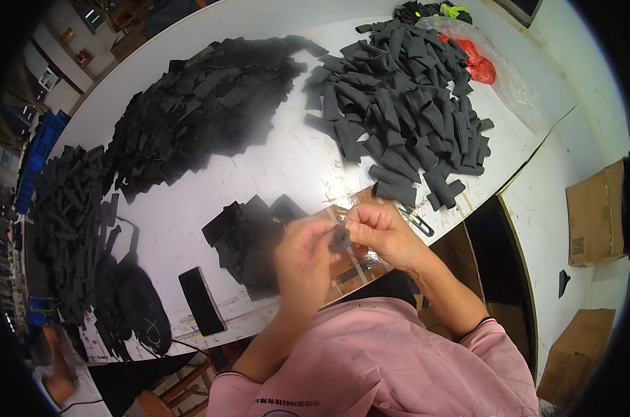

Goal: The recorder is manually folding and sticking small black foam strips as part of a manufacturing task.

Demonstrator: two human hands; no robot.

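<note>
Over the table's near edge, my left hand (pixel 302 254) and my right hand (pixel 379 233) meet. Between their fingertips is a small dark grey fabric piece (pixel 340 238), curled and partly covered by the fingers. The thumb and fingers of each hand pinch it from opposite sides. Beneath lies a brown cardboard sheet (pixel 355 276) with shiny tape across it. Beside my left hand is a small stack of flat black fabric pieces (pixel 242 240). A black-handled tool (pixel 421 224), perhaps thread snips, rests just beyond my right wrist.
Flat black pieces (pixel 204 104) heap at far left, rolled dark grey fabric tubes (pixel 398 104) at far right. A phone (pixel 202 300), a black bag-like item (pixel 131 299) and narrow strips (pixel 68 222) lie left. Cardboard boxes (pixel 596 215) stand right. Another person's arm (pixel 59 361) shows lower left.
</note>
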